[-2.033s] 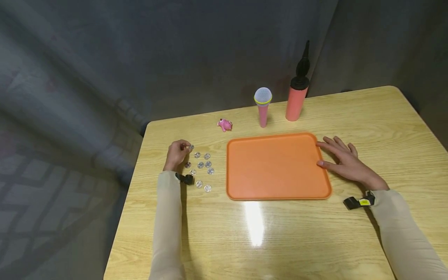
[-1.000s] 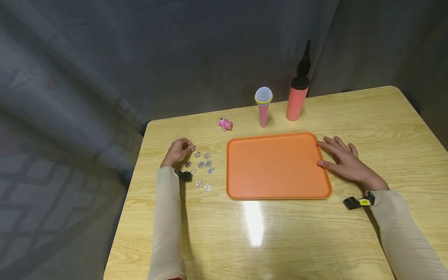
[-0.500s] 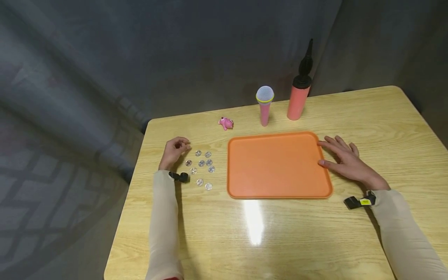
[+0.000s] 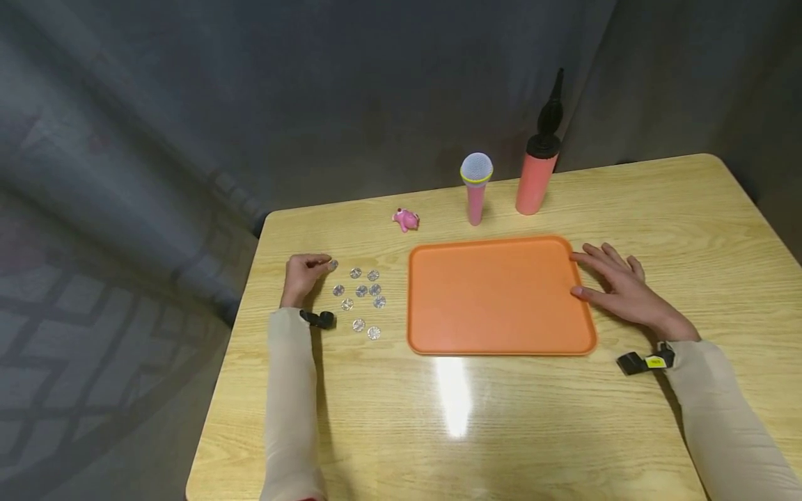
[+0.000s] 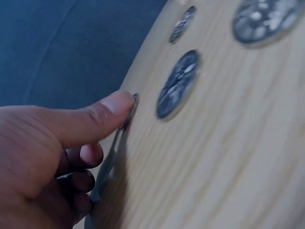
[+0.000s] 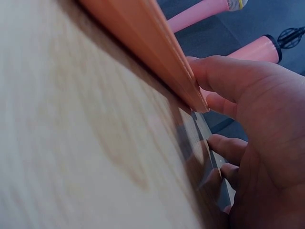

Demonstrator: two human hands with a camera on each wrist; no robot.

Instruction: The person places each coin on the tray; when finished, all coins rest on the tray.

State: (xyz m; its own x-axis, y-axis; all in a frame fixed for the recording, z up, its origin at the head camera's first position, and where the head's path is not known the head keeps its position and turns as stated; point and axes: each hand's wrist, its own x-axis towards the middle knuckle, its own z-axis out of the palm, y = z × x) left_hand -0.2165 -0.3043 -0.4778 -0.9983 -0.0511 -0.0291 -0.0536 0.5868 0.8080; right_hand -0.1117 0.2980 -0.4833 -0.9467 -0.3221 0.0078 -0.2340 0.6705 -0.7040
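Note:
At the left of the table, my left hand (image 4: 303,277) pinches a silvery faceted disc (image 4: 333,264) between thumb and fingers. In the left wrist view the thumb lies over this disc (image 5: 134,108), covering part of it; its index finger is mostly hidden. Several similar discs (image 4: 361,291) lie loosely grouped to the right of that hand. My right hand (image 4: 617,289), fingers spread and relaxed, touches the right edge of an orange tray (image 4: 501,296). In the right wrist view the tray's rim (image 6: 157,52) meets the fingers of that hand.
Along the back of the table are a small pink animal figure (image 4: 406,219), a pink toy microphone (image 4: 476,191) standing upright, and a pink balloon pump (image 4: 535,184) with a black top. A dark curtain (image 4: 376,104) hangs behind the wooden table (image 4: 532,424).
My left hand has shifted a little to the left, with the disc at its fingertips moving away from the others. The right hand stays at the tray's edge. The head view has shifted slightly.

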